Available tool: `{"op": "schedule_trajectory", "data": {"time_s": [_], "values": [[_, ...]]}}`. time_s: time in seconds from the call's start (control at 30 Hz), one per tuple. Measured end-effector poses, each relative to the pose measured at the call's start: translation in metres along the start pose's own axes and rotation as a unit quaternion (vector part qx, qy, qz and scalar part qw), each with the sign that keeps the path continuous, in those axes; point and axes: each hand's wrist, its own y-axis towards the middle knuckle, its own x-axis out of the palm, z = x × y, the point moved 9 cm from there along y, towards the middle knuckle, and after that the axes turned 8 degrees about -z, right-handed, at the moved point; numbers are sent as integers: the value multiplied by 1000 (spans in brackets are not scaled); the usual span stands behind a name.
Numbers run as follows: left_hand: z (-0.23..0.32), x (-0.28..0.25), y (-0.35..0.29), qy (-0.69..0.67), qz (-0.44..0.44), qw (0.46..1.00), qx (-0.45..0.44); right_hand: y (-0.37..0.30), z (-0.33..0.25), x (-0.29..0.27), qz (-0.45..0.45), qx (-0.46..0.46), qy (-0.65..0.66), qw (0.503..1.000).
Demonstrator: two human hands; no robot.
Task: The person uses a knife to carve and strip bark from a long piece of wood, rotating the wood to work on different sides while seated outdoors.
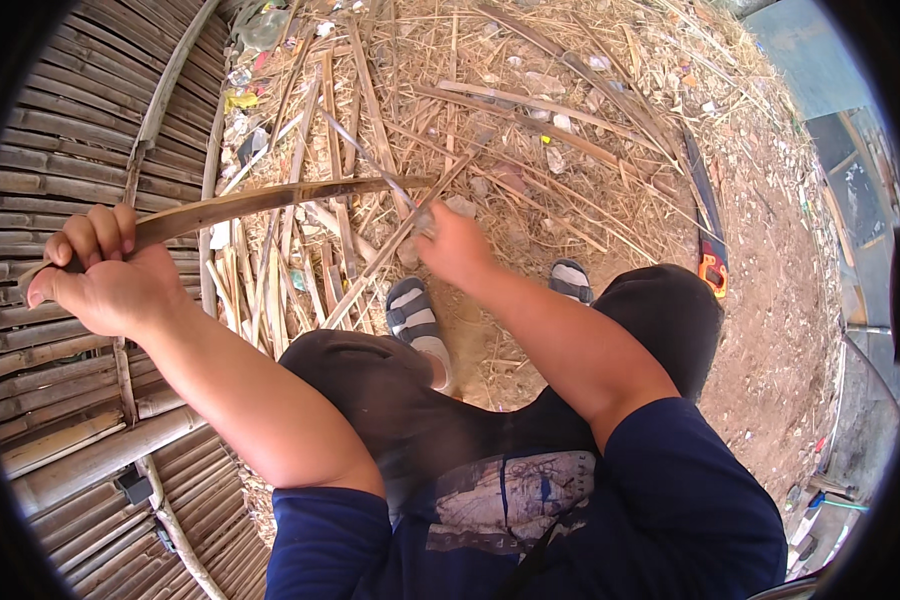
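One long, curved, brown bamboo strip [270, 198] lay in the air in front of the person, slanting slightly upward from left to right; the left hand [115, 280] gripped its left end, four fingers curled over it; one thin, grey, metal blade [360, 147] crossed it near its right end; the right hand [452, 245] was closed on the blade's near end, though blur hid the exact placing of the fingertips; beneath lay loose, pale-brown bamboo pieces [542, 106], too many to count; two dark, strapped sandals [410, 308] stood below the hands; one black-bladed saw with an orange handle [712, 270] lay to the right; one bamboo-slat wall [70, 160] rose at the left.
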Motion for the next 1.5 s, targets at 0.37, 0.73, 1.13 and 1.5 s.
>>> {"op": "schedule_trajectory", "data": {"time_s": [0.37, 0.73, 1.13, 1.5], "values": [[-1, 7, -6, -2, -12, 1000, 11, 12, 91, 29, -40, 96, -105, 989], [2, 3, -3, -10, -27, 999, 17, 1, -38, 17, -22, -107, -26, 994], [-2, 0, -2, -5, -2, 1000, 12, 2, 54, 22, 13, 27, -33, 999], [-2, -12, -6, 59, 51, 997, 11, 10, 91, 47, -25, 63, -84, 994]]}}
